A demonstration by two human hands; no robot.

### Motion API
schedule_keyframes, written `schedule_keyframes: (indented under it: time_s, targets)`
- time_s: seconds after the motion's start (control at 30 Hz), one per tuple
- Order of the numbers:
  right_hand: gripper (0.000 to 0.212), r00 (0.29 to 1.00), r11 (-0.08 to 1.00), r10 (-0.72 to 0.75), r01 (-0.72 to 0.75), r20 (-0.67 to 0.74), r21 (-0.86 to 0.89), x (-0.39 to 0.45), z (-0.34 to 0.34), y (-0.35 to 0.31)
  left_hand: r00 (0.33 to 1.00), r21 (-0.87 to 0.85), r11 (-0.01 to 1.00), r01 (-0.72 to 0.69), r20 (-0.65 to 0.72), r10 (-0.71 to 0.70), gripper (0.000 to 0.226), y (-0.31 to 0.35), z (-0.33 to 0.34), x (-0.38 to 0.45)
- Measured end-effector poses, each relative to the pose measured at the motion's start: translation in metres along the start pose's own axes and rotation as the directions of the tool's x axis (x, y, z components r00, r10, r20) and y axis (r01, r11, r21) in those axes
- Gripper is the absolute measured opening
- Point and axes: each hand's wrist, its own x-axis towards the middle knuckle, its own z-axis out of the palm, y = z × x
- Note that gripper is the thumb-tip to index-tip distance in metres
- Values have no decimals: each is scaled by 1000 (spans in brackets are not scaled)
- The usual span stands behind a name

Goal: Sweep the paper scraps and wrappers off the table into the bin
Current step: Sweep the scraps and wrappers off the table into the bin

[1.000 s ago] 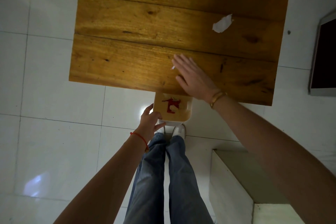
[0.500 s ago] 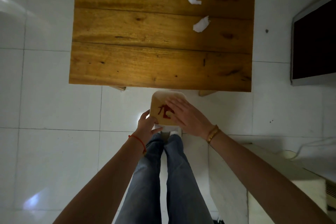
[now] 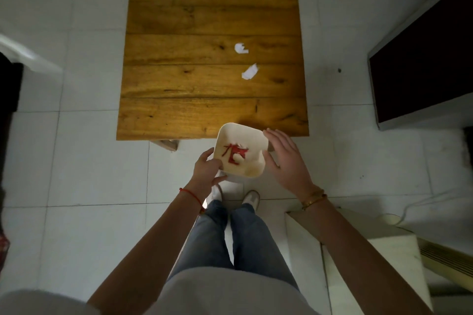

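Note:
A small cream bin (image 3: 253, 135) hangs just below the near edge of the wooden table (image 3: 179, 79). Red wrapper pieces (image 3: 234, 152) lie inside it. My left hand (image 3: 206, 170) grips the bin's left rim. My right hand (image 3: 286, 158) is flat and open against the bin's right side, fingers spread, holding nothing. Two white paper scraps remain on the table's right half: one (image 3: 240, 48) farther back, one (image 3: 250, 71) nearer.
White floor tiles surround the table. A dark framed panel (image 3: 419, 66) leans at the right. A white box or step (image 3: 358, 258) sits by my right leg, with a cable behind it. My legs and shoes (image 3: 252, 197) are under the bin.
My right hand swept from the table's near edge down over the bin, then moved off to its right side. The view pulled back and the bin lifted slightly toward the table edge.

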Motion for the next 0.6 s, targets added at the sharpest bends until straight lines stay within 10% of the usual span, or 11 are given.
schedule_keyframes:
  time_s: [0.6]
  targets:
    - [51, 993, 997, 76, -77, -86, -2, 30, -126, 37, 995, -41, 998, -38, 93, 42, 51, 83, 84, -38]
